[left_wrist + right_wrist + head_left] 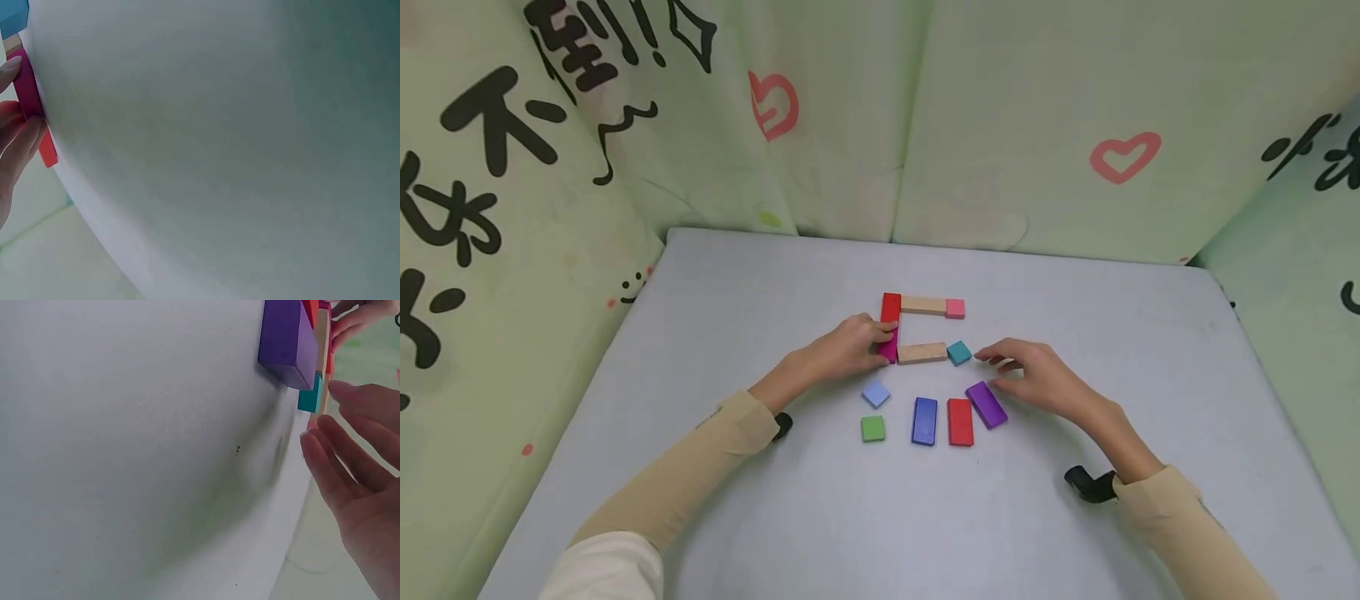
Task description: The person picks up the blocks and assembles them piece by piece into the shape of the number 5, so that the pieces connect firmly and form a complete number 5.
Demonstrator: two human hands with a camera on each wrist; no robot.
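With thumb and fingers at its two ends, my left hand [856,345] grips a magenta block [26,87]. That block lines up end to end with a red block [891,307] in the head view. From this column two plain wooden blocks extend rightward, an upper one [922,305] and a lower one [922,353]. A pink cube [955,308] sits at the upper one's far end. Beside the lower one lies a teal cube [958,352], turned at an angle. My right hand [1037,375] hovers just right of it, fingers apart and holding nothing, near a tilted purple block [987,405].
Nearer to me lie a light blue cube [876,393], a green cube [872,428], a blue block [924,421] and a second red block [960,422]. A pale green printed curtain [1000,125] borders the white table [775,533] at the back and sides.
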